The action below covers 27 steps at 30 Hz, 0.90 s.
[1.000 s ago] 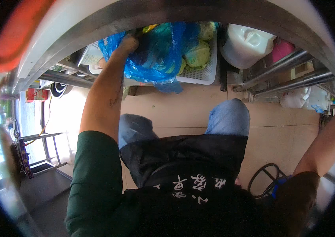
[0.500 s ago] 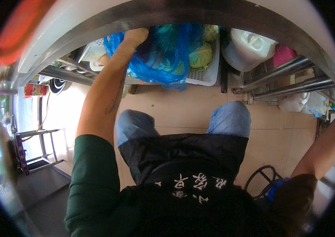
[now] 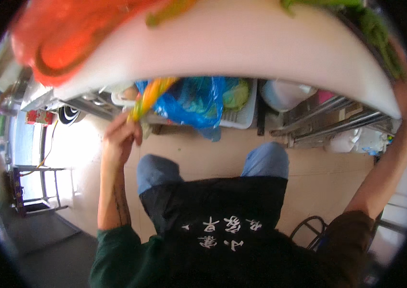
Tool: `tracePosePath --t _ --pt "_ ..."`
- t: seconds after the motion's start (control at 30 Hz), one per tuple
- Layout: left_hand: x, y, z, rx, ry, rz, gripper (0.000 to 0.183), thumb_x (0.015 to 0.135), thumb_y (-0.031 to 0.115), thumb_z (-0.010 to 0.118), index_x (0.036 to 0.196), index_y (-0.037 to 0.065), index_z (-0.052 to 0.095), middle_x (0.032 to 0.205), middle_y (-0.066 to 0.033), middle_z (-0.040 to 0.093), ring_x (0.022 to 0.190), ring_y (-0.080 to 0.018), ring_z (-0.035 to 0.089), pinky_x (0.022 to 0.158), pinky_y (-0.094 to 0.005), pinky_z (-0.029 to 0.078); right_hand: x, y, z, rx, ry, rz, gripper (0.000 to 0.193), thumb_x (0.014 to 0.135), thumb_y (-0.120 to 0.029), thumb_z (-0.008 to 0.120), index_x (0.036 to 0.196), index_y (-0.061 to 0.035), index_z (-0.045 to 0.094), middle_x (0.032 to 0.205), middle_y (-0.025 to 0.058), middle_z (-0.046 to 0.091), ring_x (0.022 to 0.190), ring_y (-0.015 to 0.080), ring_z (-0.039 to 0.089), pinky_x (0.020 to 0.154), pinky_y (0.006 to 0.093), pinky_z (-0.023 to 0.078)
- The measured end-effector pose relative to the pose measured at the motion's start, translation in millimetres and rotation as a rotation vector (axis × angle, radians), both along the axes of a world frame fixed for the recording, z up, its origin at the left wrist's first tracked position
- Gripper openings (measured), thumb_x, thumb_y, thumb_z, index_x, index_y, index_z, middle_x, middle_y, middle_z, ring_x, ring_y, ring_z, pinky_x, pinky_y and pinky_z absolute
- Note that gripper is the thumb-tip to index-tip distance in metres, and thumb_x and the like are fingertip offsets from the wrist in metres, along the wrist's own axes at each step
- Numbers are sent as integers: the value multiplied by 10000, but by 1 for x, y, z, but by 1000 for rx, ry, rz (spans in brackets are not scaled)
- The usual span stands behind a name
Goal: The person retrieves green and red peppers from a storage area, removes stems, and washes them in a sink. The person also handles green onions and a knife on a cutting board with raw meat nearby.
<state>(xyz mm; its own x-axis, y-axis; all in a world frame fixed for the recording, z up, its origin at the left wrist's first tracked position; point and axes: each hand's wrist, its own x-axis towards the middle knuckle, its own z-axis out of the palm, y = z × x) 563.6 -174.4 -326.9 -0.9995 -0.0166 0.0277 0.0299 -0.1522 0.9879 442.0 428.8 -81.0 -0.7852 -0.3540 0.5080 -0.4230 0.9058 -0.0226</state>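
Note:
My left hand is closed around the lower end of a long chili pepper, mottled yellow, orange and green and blurred by motion. It is held tilted in front of the white board's near edge. Behind it, below the board, a blue plastic bag lies in a white basket beside a pale green cabbage. My right hand is at the board's far right end, close to a dark green vegetable; its fingers are smeared and partly hidden at the picture's rim.
The white cutting board spans the top, bearing a red plastic bag, another orange-green pepper and green peppers. A white plastic jug stands below, near metal rails. A metal-framed stool is at left.
My left hand has drawn back from the blue bag toward me and now holds the chili pepper. The view has shifted, showing more of the board and my right hand at its end.

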Motion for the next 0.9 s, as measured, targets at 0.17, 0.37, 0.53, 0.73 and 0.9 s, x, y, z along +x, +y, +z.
tracePosePath --t 0.17,0.37,0.53,0.73,0.9 --pt "63 -7 4 278 -361 -110 378 927 239 723 1162 -36 612 790 -103 626 661 -208 603 610 -338 514 -1 -22 2 -11 57 138 684 749 130 627 1392 -99 579 1470 120 559 1412 308 476 1203 404 353" --pt "140 15 81 517 -915 -403 412 953 117 662 1333 -29 600 963 -141 689 819 -258 666 735 -353 541 5 -36 20 -82 34 85 620 698 165 523 1280 -31 608 1418 137 571 1363 386 487 1149 454 400" --pt "154 36 213 590 -994 -542 424 978 130 639 1365 -33 581 933 -119 681 863 -229 650 804 -361 524 10 -48 36 -90 -19 -4 618 745 115 560 1343 -41 562 1439 124 558 1385 369 472 1151 448 368" --pt "127 53 351 594 -749 -430 468 977 237 663 1355 -18 558 918 -64 626 856 -190 612 789 -324 493 44 -82 91 -174 -125 -202 619 801 65 576 1406 -60 531 1443 161 532 1282 354 536 1112 465 391" --pt "94 92 409 534 -637 -356 465 1010 208 620 1418 5 532 945 -59 627 876 -178 605 785 -318 499 145 -187 123 -1325 -1324 125 626 972 -149 668 1533 -70 401 1254 57 616 1187 176 577 981 380 503"
